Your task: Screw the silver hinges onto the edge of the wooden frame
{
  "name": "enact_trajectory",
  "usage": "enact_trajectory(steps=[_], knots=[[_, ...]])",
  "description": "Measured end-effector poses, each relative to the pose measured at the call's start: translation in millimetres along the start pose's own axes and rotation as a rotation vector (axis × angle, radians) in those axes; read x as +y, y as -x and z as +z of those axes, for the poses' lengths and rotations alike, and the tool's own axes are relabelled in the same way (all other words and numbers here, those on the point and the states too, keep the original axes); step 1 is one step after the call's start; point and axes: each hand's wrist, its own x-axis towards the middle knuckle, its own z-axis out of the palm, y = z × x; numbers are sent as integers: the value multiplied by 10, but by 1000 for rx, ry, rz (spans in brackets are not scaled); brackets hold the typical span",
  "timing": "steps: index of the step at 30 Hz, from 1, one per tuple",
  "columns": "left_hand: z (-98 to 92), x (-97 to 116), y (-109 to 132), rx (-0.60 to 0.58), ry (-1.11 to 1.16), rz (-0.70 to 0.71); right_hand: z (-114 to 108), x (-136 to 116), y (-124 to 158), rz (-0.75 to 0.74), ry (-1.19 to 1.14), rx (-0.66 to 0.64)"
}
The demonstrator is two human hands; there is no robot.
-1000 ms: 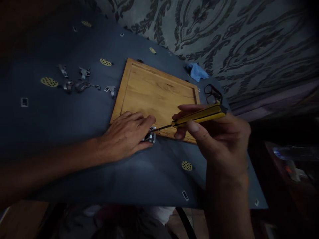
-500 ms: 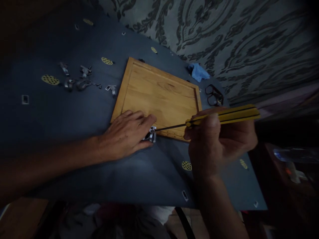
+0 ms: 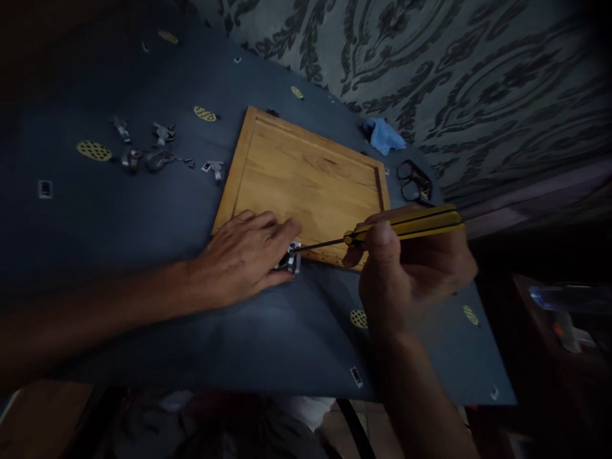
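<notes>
A framed wooden panel [image 3: 306,172], like a cabinet door, lies on the dark blue tabletop. My left hand [image 3: 243,258] presses on its near edge and pinches a metal hinge [image 3: 295,261] there between thumb and fingers. Part of the hinge is hidden by that hand. In my right hand [image 3: 406,274] is a screwdriver [image 3: 406,226] with a yellow and black handle, my thumb along its side. Its thin shaft slopes left and down to the hinge, where the tip meets it. A screw under the tip is too small to make out.
Several loose metal hinge parts [image 3: 155,159] lie left of the panel, with one piece [image 3: 213,168] close to its left edge. Beyond the right side are a blue cloth [image 3: 384,136] and dark-framed glasses [image 3: 414,182]. A patterned wall [image 3: 430,70] rises behind the table.
My right hand and the screwdriver have shifted slightly left, and the handle has turned in my grip. The left hand keeps its place on the hinge.
</notes>
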Motion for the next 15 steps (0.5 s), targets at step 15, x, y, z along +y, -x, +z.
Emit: enact_trajectory(steps=[15], knots=[[-6,4,-1,17,-11,9,-274,-23,-177,100,-121,-422]])
